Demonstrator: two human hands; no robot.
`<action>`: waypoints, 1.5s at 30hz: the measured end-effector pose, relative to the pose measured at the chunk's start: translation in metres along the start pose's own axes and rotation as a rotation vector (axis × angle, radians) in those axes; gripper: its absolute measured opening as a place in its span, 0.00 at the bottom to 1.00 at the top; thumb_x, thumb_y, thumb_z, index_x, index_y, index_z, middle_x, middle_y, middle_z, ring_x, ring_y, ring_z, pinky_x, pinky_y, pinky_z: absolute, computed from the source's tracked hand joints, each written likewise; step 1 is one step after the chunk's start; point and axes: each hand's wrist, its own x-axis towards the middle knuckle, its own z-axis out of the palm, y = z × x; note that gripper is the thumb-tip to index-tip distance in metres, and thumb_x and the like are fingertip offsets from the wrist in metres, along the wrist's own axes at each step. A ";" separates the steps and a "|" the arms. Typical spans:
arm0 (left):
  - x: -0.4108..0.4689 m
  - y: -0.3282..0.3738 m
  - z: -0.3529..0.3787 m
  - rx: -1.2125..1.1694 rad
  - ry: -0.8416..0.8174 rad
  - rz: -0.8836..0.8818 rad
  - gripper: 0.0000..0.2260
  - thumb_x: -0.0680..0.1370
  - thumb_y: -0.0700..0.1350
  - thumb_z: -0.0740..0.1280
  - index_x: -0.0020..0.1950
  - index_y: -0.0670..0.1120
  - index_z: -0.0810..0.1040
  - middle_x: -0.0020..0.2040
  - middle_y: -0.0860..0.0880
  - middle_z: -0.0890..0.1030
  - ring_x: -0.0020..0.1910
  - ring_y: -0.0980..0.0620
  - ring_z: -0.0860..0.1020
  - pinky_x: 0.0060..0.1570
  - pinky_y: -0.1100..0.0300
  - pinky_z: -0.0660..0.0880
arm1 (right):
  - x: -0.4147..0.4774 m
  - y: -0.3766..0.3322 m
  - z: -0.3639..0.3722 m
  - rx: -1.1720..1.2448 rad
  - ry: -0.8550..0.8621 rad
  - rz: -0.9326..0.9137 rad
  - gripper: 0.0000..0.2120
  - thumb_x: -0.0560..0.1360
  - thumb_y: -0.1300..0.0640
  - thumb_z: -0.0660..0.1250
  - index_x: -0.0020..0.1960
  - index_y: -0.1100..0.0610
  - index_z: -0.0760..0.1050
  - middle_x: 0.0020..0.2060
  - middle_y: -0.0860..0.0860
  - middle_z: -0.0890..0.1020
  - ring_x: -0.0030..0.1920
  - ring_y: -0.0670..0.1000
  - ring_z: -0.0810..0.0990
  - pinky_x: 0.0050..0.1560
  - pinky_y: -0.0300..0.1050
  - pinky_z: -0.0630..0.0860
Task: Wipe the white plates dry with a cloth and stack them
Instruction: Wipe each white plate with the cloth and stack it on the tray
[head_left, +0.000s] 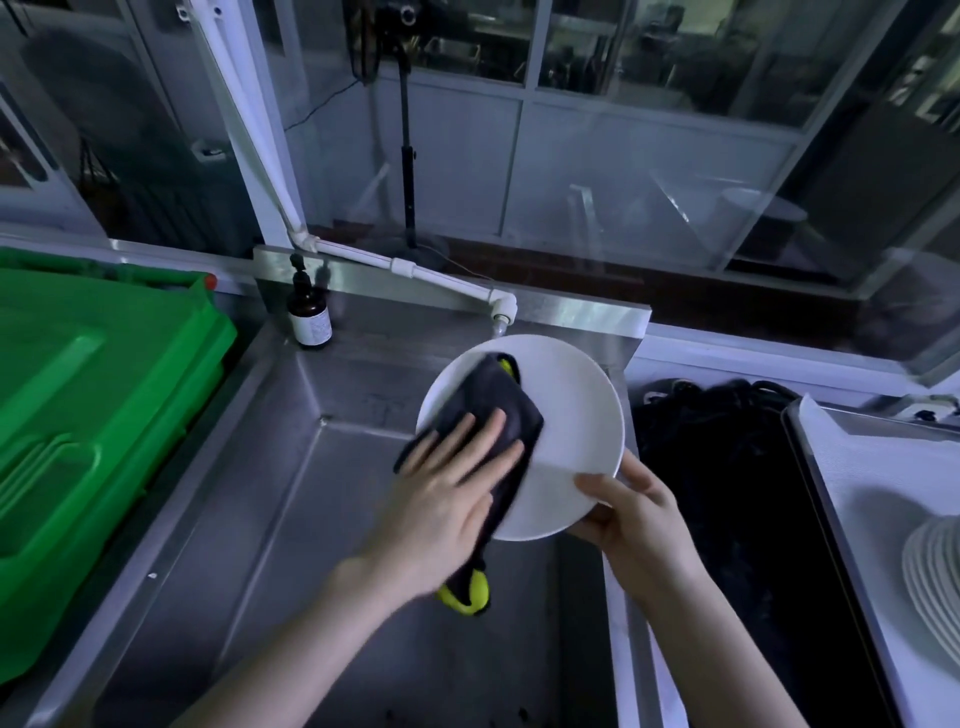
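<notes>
A round white plate (571, 415) is held tilted above the steel sink (291, 493). My right hand (631, 512) grips its lower right rim, thumb on the face and fingers behind. A dark grey cloth (493, 405) with yellow-green trim lies across the plate's left half and hangs below it. My left hand (447, 493) presses flat on the cloth with straight fingers. A stack of white plates (935, 577) stands at the right edge on a white-lined tray.
A green plastic crate (93, 415) fills the left side. A brown pump bottle (310, 317) stands at the sink's back corner under a white pipe tap (501, 306). Between the sink and the steel tray (810, 467) lies a dark bin with black cables (727, 441).
</notes>
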 end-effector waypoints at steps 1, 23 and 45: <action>-0.005 0.009 0.004 -0.014 -0.024 0.054 0.24 0.80 0.47 0.54 0.78 0.54 0.63 0.81 0.53 0.56 0.78 0.47 0.59 0.74 0.46 0.61 | -0.001 0.002 0.002 0.004 -0.010 0.010 0.19 0.75 0.73 0.62 0.51 0.54 0.85 0.45 0.58 0.85 0.43 0.57 0.84 0.39 0.54 0.83; 0.010 0.016 0.012 -0.041 0.002 0.063 0.24 0.83 0.48 0.51 0.80 0.55 0.55 0.82 0.55 0.47 0.80 0.51 0.46 0.77 0.49 0.51 | -0.010 0.005 0.005 -0.032 -0.102 0.034 0.18 0.75 0.72 0.63 0.57 0.57 0.83 0.51 0.63 0.84 0.48 0.62 0.85 0.46 0.61 0.83; 0.055 -0.021 -0.048 -0.327 -0.168 -0.161 0.22 0.62 0.63 0.77 0.51 0.57 0.79 0.35 0.57 0.78 0.40 0.55 0.77 0.39 0.59 0.71 | 0.008 -0.044 0.028 -0.918 -0.519 0.095 0.11 0.75 0.71 0.66 0.53 0.61 0.80 0.43 0.63 0.82 0.40 0.55 0.84 0.40 0.63 0.82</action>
